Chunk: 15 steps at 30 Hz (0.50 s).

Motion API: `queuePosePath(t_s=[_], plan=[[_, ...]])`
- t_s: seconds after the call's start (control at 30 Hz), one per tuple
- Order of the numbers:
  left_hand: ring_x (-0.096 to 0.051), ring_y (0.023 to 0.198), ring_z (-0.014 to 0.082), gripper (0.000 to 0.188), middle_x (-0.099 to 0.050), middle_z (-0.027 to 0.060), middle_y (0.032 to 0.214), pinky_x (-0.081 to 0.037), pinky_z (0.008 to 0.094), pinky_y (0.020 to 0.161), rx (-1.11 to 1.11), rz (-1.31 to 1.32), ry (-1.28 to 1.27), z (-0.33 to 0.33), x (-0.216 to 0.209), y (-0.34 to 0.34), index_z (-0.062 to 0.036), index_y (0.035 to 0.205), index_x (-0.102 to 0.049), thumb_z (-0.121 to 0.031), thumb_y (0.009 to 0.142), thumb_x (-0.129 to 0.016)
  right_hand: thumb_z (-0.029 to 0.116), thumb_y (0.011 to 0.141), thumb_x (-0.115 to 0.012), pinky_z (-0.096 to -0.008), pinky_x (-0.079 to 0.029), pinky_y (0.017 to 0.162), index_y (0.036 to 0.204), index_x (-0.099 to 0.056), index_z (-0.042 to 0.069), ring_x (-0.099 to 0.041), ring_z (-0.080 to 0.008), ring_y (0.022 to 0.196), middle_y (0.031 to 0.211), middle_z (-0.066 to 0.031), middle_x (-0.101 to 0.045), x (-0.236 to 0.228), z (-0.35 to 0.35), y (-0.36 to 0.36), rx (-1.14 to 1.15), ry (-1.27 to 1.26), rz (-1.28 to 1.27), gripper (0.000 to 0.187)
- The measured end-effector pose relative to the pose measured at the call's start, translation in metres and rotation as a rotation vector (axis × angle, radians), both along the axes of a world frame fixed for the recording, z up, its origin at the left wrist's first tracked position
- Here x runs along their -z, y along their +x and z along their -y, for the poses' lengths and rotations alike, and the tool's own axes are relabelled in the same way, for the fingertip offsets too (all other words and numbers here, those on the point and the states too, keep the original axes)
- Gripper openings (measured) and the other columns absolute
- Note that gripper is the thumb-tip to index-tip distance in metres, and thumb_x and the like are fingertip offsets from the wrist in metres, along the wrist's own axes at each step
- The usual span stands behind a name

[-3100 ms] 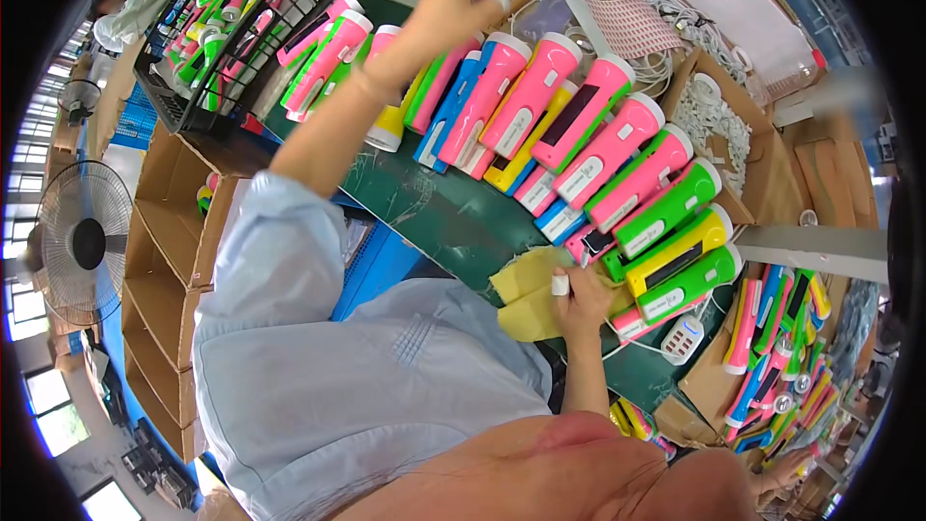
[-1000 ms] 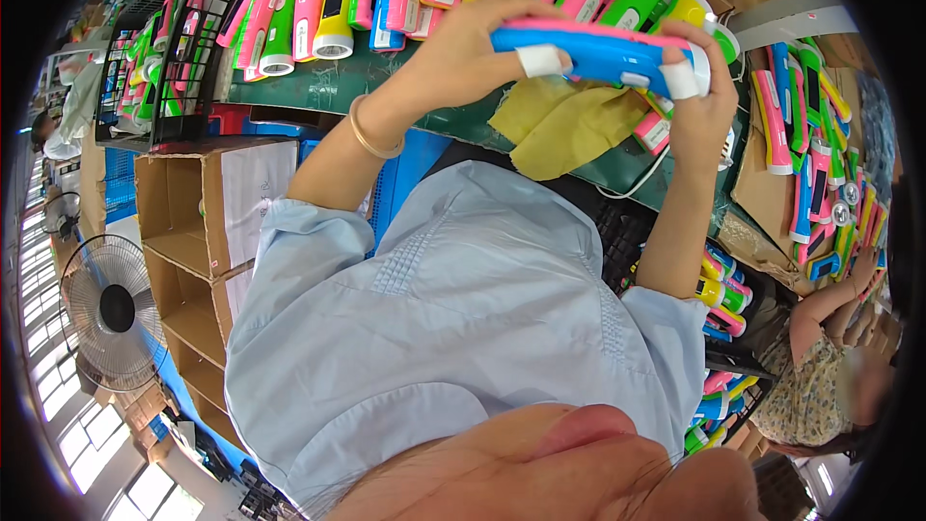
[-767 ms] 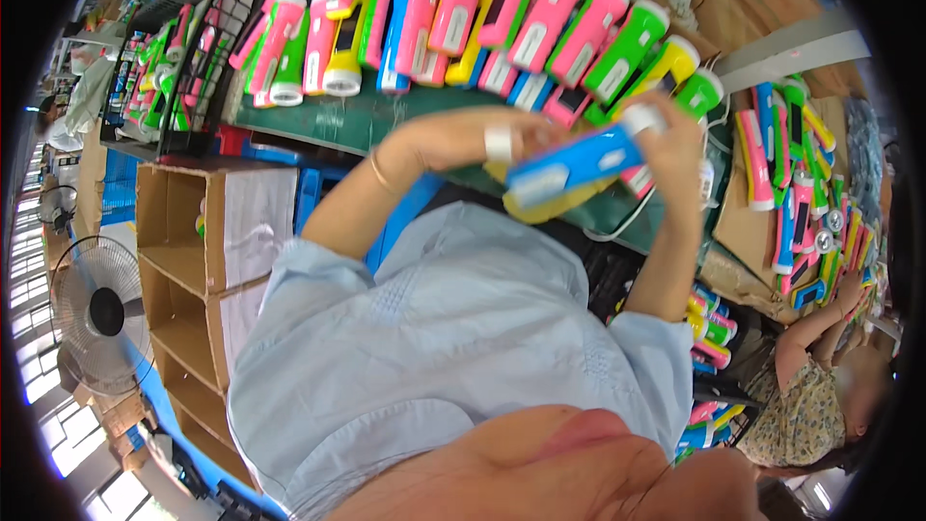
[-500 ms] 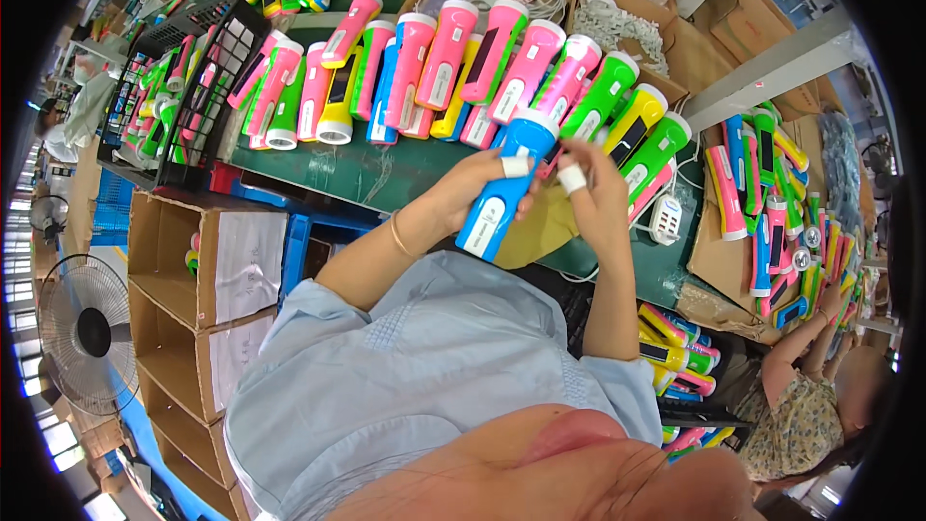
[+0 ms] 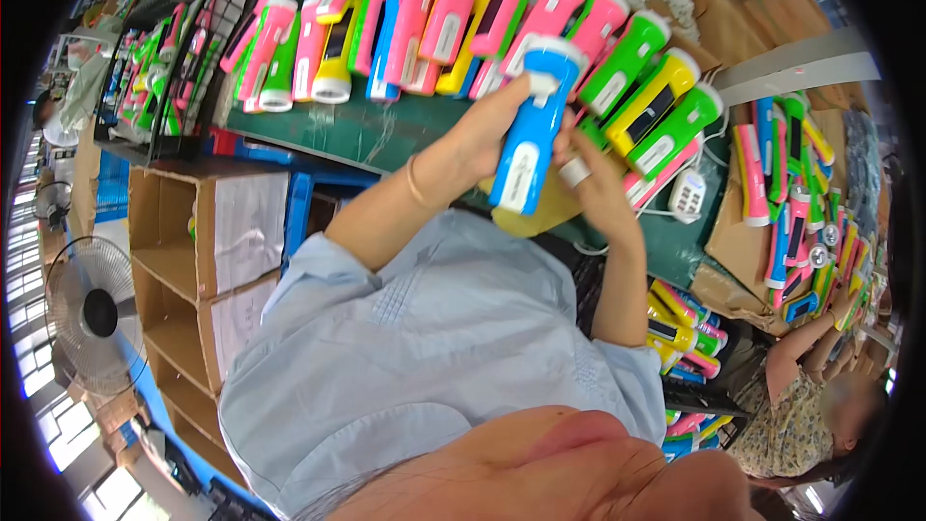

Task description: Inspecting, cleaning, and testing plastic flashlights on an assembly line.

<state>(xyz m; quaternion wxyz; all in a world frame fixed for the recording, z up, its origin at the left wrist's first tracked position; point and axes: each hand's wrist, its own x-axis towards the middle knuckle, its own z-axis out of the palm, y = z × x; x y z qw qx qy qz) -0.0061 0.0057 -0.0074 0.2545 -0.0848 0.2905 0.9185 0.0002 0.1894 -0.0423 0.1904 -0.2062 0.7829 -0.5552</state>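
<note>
A blue flashlight (image 5: 533, 130) with a white label stands tilted in front of me, its wide head uppermost. My left hand (image 5: 494, 130) is closed around its upper body, the thumb with white tape lying across the front. Just right of the flashlight is my right hand (image 5: 595, 183), a white band of tape on one finger. Its fingers are curled and partly hidden; what they hold, if anything, I cannot make out. Below both hands lies a yellow cloth-like piece (image 5: 540, 219), partly covered by the flashlight.
Pink, green, yellow and blue flashlights (image 5: 453, 5) line the green table (image 5: 362, 135). A white multi-port charger (image 5: 687, 195) sits at right, near a cardboard box (image 5: 723, 285) of flashlights. Left are a black crate (image 5: 198, 68), cardboard shelves (image 5: 174, 222) and a fan (image 5: 96, 314). Another person (image 5: 796, 396) works at far right.
The blue flashlight has risen and turned more upright, with my left thumb now across its front near the head. My right hand has dropped lower, its fingers more curled. The view has shifted slightly.
</note>
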Motion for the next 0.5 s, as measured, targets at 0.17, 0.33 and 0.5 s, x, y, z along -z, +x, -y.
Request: queuePosePath(t_s=[0.17,0.33,0.5], plan=[[-0.056,0.06,0.0144,0.017,-0.058,0.0061,0.073,-0.049,0.029,0.055,-0.185,-0.41,-0.482,0.018,-0.012,-0.03,-0.0014,0.09,-0.054,-0.017,0.082,-0.058,0.02,0.093,-0.045,-0.0172,-0.032,0.049,0.109,-0.054,0.002,-0.043,-0.0039,0.056,0.069,0.0015,-0.052,-0.041,-0.013,-0.013,0.237,-0.231,0.19,0.025],[-0.056,0.096,0.0208,0.04,-0.057,0.0127,0.094,-0.048,0.033,0.079,-0.726,-0.723,-1.351,0.013,-0.047,-0.038,0.0007,0.115,-0.044,-0.018,0.084,-0.061,0.009,0.085,-0.058,-0.0168,-0.032,0.055,0.107,-0.062,-0.001,-0.042,-0.0038,0.064,0.092,-0.0024,-0.061,-0.041,-0.023,-0.019,0.366,-0.387,0.153,0.024],[-0.059,0.09,0.0213,0.045,-0.057,0.0124,0.1,-0.053,0.0357,0.071,-0.173,-0.314,-0.24,0.027,-0.003,-0.039,0.002,0.116,-0.045,-0.031,0.087,-0.058,0.007,0.08,-0.064,-0.0194,-0.04,0.062,0.098,-0.064,-0.001,-0.052,-0.0065,0.071,0.083,-0.0006,-0.061,-0.05,0.002,-0.018,0.36,-0.323,0.052,0.02]])
